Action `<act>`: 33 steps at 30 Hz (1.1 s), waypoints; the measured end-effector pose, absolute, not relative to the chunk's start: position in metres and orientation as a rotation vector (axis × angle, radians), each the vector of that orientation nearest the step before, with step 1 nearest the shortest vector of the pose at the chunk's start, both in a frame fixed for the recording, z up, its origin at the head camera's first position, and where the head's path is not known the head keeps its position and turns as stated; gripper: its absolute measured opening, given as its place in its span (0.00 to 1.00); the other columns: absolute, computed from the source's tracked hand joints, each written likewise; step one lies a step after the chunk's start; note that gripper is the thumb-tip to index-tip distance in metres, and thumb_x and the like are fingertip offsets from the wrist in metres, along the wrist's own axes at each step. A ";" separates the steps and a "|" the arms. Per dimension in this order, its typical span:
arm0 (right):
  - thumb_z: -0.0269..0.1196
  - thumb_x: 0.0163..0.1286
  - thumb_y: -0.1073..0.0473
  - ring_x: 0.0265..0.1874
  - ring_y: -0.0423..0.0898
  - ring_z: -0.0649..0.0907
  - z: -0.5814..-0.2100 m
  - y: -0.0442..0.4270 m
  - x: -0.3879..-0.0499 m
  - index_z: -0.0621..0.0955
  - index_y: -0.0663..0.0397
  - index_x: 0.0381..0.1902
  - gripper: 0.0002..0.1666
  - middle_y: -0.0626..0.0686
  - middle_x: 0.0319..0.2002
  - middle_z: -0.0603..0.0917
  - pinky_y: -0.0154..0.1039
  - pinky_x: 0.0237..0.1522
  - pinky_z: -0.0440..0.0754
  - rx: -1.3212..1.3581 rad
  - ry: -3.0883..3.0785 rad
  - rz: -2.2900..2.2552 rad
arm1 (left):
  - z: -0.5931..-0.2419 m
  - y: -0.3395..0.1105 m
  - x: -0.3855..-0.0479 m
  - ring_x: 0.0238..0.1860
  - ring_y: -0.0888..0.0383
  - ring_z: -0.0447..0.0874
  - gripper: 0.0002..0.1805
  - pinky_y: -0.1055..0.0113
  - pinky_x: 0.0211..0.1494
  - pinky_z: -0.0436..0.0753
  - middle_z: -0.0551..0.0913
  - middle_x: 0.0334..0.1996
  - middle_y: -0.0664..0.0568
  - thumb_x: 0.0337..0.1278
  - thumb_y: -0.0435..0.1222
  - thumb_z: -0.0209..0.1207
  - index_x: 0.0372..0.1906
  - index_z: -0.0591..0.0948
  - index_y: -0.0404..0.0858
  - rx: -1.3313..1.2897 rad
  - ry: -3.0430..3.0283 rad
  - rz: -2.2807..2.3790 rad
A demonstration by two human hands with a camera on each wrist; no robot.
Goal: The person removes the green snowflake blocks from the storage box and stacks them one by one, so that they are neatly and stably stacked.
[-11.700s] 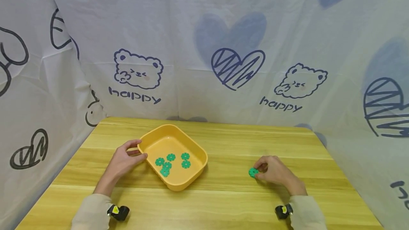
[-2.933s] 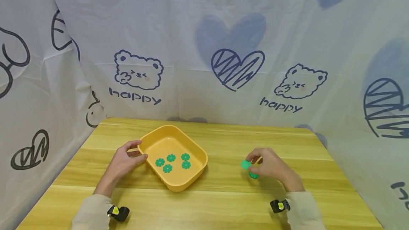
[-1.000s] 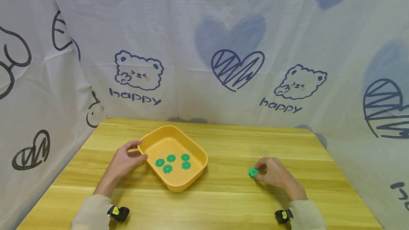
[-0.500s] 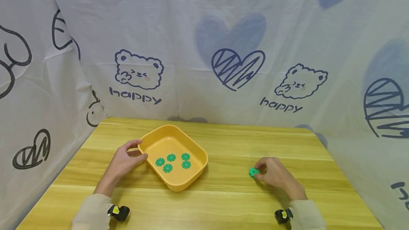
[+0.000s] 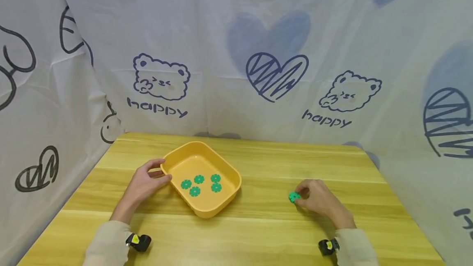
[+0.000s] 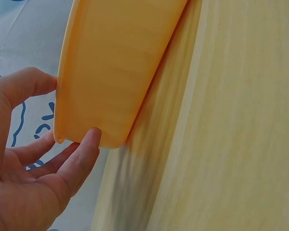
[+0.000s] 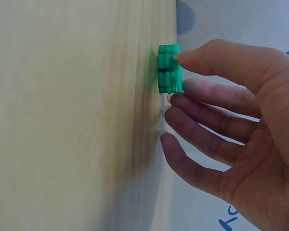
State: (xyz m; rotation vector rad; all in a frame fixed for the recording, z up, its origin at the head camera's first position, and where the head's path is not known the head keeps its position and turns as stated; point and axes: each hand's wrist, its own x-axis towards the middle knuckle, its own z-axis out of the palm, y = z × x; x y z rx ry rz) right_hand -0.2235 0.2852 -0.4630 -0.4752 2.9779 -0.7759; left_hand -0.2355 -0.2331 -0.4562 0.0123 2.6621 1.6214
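Currently | yellow tray (image 5: 196,166): five green discs (image 5: 195,191) | left hand (image 5: 143,182) gripping its edge | right hand (image 5: 318,197) pinching disc stack (image 7: 165,77)

A wood-grained yellow desk (image 5: 273,237) fills the lower part of the head view. Behind it and along both sides hangs whitish, creased cloth (image 5: 214,24). On the back stretch a bear (image 5: 162,79), outlined in dark blue, sits above the word "happy" (image 5: 157,107). A tilted second bear (image 5: 351,92) farther right has the same word below it. Between them a scribbled heart (image 5: 278,77) overlaps a plain blue heart (image 5: 269,32). The left side carries a black heart (image 5: 37,171); at the right edge a hatched heart (image 5: 448,122) is cut off. Both wrist views show the cloth past the desk, with bits of blue line.
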 end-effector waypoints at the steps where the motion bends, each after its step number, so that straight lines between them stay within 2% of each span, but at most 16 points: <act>1: 0.76 0.61 0.58 0.36 0.41 0.85 -0.462 0.285 -0.223 0.88 0.56 0.39 0.11 0.48 0.37 0.89 0.40 0.42 0.87 -0.476 2.979 -0.777 | -0.456 -0.233 -0.236 0.70 0.34 0.75 0.39 0.46 0.69 0.80 0.67 0.74 0.32 0.64 0.41 0.67 0.75 0.67 0.33 0.014 2.663 1.620; 7: 0.76 0.61 0.58 0.37 0.41 0.85 -0.461 0.285 -0.224 0.88 0.56 0.39 0.11 0.49 0.37 0.89 0.38 0.41 0.86 -0.465 2.970 -0.786 | -0.454 -0.233 -0.237 0.70 0.34 0.74 0.39 0.46 0.69 0.81 0.67 0.74 0.32 0.64 0.41 0.67 0.75 0.66 0.33 0.018 2.656 1.622; 14: 0.75 0.62 0.57 0.38 0.41 0.85 -0.461 0.285 -0.223 0.88 0.56 0.41 0.12 0.48 0.39 0.89 0.42 0.43 0.87 -0.456 2.958 -0.773 | -0.454 -0.233 -0.236 0.69 0.34 0.75 0.38 0.46 0.69 0.80 0.67 0.73 0.32 0.64 0.40 0.67 0.75 0.67 0.33 0.014 2.661 1.622; 33: 0.76 0.63 0.55 0.38 0.42 0.86 -0.461 0.285 -0.223 0.88 0.56 0.41 0.13 0.49 0.39 0.90 0.42 0.43 0.87 -0.484 2.954 -0.782 | -0.455 -0.233 -0.235 0.69 0.34 0.75 0.38 0.47 0.69 0.80 0.68 0.73 0.32 0.64 0.40 0.67 0.74 0.67 0.32 0.018 2.659 1.637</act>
